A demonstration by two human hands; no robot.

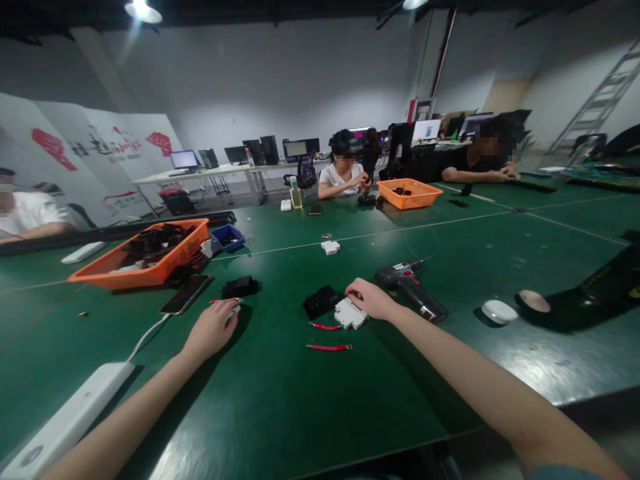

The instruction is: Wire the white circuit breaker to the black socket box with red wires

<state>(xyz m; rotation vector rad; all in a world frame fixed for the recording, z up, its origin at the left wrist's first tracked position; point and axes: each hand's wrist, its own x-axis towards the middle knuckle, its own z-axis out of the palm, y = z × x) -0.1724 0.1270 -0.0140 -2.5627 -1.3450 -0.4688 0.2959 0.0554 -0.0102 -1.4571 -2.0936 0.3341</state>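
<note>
I can't resolve the dark and red lettering (pixel 107 148) on the white panels (pixel 133 127), set between red fists (pixel 53 150), and the yellowish marks on the dark object (pixel 611 280) at the right edge are too dim for me to read. The half-curled right hand (pixel 371 299) has its fingers on the white module (pixel 349 314), between a black block (pixel 320 302) and the drill (pixel 411 285), while the left hand (pixel 213 328) curls loosely at a red lead (pixel 224 301); I can't tell whether either grips anything. Beyond the left hand lie the phone (pixel 186 295) and orange tray (pixel 125 277), with a white power strip (pixel 70 420) beside that forearm (pixel 150 403).
</note>
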